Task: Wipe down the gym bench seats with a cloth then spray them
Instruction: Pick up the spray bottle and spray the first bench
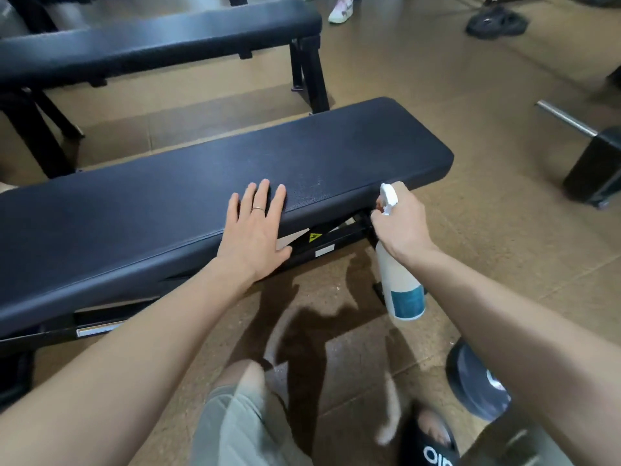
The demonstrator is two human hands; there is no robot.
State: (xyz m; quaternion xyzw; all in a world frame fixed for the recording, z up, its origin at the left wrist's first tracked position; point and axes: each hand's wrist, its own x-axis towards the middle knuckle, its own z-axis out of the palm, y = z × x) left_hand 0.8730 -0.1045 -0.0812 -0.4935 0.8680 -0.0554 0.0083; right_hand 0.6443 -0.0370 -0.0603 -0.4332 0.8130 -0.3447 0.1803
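Note:
A long black padded gym bench seat [201, 183] runs across the middle of the view. My left hand [255, 230] lies flat on its near edge, fingers straight and spread, a ring on one finger. My right hand [401, 223] grips the neck of a white spray bottle [401, 287] with a teal label, a finger on the trigger, its nozzle pointing at the seat's near right edge. A fine speckle of droplets shows on the seat just beyond my left fingertips. No cloth is in view.
A second black bench [151, 38] stands behind. A weight plate [477, 388] lies on the floor by my right forearm, a dumbbell [591, 163] at the right. Another person's white shoe [341, 8] is at the top. My knee and black sandal are below.

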